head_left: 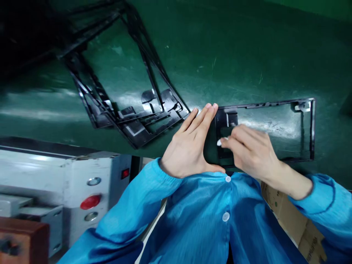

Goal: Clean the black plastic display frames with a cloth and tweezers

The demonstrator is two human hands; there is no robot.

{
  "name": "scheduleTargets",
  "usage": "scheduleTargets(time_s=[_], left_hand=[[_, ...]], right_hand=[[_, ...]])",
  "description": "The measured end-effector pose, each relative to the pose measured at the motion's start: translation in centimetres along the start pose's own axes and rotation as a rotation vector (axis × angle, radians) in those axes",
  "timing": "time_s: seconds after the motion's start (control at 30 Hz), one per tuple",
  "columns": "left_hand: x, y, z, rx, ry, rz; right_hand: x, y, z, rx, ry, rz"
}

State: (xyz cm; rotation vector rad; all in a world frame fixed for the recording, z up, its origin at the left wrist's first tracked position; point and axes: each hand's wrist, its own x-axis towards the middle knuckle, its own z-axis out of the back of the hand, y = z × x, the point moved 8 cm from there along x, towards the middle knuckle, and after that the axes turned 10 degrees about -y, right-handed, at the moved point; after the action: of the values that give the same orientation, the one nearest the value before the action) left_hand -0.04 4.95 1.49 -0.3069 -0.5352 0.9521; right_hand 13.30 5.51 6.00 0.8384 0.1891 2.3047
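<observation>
A black plastic frame (312, 124) lies flat on the green table (220, 55) close to my body. My left hand (189, 145) rests against the frame's left end, fingers stretched out together and thumb under its near edge. My right hand (251, 152) is over the frame's left part, fingers curled in a pinch on a small white thing (220, 142) pressed to the plastic; I cannot make out what it is. Both arms wear blue sleeves.
A stack of several similar black frames (137, 121) lies on the table to the left. A grey machine box with a red button (90, 201) stands at lower left. A cardboard box (291, 216) sits at lower right under my right arm.
</observation>
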Motion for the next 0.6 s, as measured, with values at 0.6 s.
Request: scheduleTargets(time_s=[0.6], left_hand=[[-1.0,3.0,-0.9,-0.101,-0.086,-0.081]], right_hand=[[-5.6,5.0,-1.6,-0.226,0.081,-0.369]])
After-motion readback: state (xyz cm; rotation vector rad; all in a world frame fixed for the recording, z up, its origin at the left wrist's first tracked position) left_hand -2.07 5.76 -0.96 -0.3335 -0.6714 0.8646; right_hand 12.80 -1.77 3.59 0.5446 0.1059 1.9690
